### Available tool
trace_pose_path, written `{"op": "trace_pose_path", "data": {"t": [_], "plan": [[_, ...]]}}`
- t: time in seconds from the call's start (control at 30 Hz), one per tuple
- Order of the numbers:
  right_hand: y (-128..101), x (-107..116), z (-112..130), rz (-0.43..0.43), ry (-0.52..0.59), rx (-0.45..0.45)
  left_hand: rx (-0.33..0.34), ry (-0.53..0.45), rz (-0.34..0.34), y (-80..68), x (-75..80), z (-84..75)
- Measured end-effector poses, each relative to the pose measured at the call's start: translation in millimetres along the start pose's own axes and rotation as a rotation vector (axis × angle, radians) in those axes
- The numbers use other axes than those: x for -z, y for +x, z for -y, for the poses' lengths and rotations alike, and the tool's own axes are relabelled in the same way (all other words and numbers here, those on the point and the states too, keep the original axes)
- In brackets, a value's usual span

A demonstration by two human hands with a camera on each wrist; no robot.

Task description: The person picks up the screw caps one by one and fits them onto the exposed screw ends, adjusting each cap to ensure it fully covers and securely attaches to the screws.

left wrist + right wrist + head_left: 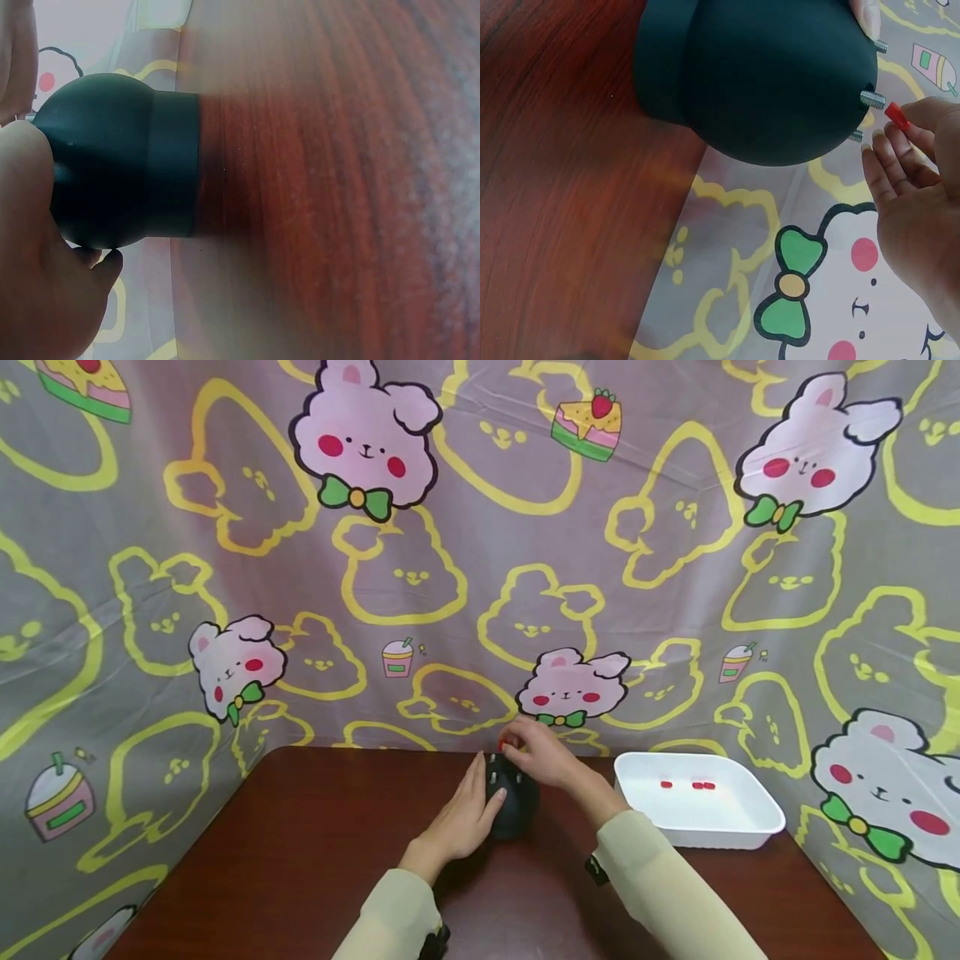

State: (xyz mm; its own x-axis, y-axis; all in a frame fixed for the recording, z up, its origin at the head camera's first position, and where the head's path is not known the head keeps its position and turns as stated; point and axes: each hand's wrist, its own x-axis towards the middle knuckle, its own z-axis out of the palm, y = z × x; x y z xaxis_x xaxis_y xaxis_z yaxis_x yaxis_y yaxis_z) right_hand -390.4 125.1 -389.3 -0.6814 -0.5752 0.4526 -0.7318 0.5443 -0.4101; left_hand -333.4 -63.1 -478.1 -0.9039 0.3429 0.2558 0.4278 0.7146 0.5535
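Note:
A black dome-shaped object stands on the brown table near its far edge. Short threaded studs stick out of its rounded top. My left hand cups the dome's left side, its palm pressed against the dome and a fingertip reaching over the top. My right hand hovers just behind the dome and pinches a small red cap between thumb and fingertips, close to one stud. The same red cap shows at that hand's fingertips in the head view.
A white rectangular tray sits on the table to the right and holds a few small red pieces. A grey cartoon-print cloth forms walls behind and on both sides.

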Motion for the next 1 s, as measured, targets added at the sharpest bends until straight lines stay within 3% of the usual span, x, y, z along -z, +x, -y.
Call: {"op": "trace_pose_path", "data": {"t": [0.33, 1.0], "plan": [[0.9, -5.8, 0.7, 0.052, 0.025, -0.047, 0.018, 0.000, 0.029, -1.0, 1.9, -0.1], [3.2, -11.4, -1.0, 0.081, 0.014, -0.014, 0.013, -0.004, 0.021, -1.4, 2.5, -1.6]]}}
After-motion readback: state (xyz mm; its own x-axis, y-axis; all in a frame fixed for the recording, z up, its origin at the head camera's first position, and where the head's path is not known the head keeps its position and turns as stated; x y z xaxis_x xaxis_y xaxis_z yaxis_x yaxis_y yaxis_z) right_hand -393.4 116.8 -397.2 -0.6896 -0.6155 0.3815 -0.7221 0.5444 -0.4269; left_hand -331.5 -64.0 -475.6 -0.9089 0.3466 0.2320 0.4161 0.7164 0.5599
